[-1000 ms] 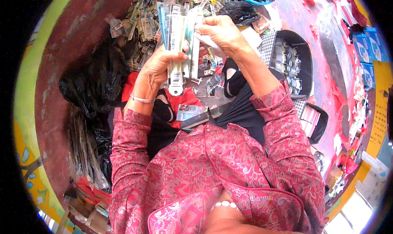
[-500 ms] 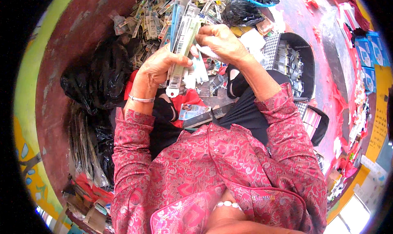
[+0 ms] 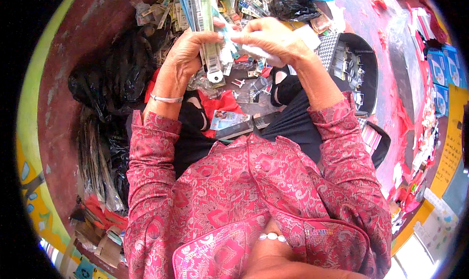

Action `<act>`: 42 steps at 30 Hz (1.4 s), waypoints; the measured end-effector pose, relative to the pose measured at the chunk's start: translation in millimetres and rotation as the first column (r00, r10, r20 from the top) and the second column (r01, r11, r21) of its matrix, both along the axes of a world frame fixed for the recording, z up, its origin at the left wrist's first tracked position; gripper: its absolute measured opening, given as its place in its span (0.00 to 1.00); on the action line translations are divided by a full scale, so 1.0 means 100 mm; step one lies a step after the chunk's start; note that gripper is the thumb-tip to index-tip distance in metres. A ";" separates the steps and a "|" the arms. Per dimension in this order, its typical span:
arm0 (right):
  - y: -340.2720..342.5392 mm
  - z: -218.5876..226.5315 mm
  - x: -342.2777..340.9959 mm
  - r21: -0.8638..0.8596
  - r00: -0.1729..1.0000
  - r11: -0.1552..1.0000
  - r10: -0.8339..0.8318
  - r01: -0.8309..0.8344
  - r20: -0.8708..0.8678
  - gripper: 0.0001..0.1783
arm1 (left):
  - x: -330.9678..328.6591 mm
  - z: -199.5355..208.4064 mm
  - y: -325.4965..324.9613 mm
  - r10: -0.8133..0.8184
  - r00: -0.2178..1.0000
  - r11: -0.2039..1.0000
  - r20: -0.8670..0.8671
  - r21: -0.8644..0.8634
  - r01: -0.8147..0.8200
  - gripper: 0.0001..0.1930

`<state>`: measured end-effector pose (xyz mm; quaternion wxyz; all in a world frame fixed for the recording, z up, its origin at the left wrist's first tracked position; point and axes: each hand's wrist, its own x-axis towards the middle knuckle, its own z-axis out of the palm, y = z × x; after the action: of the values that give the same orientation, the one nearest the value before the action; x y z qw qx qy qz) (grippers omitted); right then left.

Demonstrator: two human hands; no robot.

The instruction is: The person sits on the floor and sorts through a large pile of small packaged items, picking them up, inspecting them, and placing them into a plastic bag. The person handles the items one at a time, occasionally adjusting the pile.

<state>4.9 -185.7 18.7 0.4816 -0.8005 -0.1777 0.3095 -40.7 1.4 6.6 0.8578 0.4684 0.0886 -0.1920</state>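
Pkts (image 3: 207, 16), lower half in L hand (image 3: 185, 51)

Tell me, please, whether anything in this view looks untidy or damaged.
Yes: near the top, slim packets lie jumbled at odd angles, unlike the roughly aligned bundle in the left hand. The dark red surface at left looks worn, with pale scraped patches.

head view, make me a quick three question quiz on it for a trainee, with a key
1. What does the left hand hold?
a) scissors
b) long slim packets
c) a cup

2. True or false: the bracelet is on the left wrist.

3. Name the colour of the large plastic bag at the picture's left.

Key: 1. b; 2. true; 3. black.
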 end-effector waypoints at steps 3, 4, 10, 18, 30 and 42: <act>0.02 0.02 -0.03 -0.039 0.986 0.988 0.143 -0.147 -0.091 0.22 | 0.03 -0.04 -0.02 -0.012 1.000 0.991 0.002 -0.135 0.012 0.17; 0.04 0.04 -0.09 0.096 0.977 0.987 0.139 -0.125 -0.160 0.19 | 0.02 -0.05 -0.03 -0.015 1.000 0.984 -0.001 -0.179 0.014 0.17; 0.09 0.17 -0.13 0.229 0.914 0.973 0.124 -0.036 -0.386 0.16 | -0.05 0.12 -0.08 -0.041 0.997 0.951 0.061 -0.305 0.058 0.18; -0.13 0.36 0.09 -0.140 0.996 0.990 0.000 0.014 0.094 0.22 | -0.03 0.02 -0.08 -0.108 0.991 0.986 -0.074 -0.137 0.097 0.15; -0.03 0.06 0.19 0.208 0.963 0.940 -0.264 0.269 -0.052 0.13 | -0.08 -0.01 -0.24 -0.155 0.988 0.981 -0.010 -0.120 0.152 0.19; 0.02 0.25 0.13 0.393 0.959 0.878 -0.278 0.275 -0.050 0.09 | -0.10 0.04 -0.23 -0.266 0.963 0.959 -0.044 0.089 0.269 0.17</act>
<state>17.9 -183.7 44.0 0.6717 -0.7049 -0.1226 0.1921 -50.8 -21.8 10.5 0.7995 0.5130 0.0469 -0.3091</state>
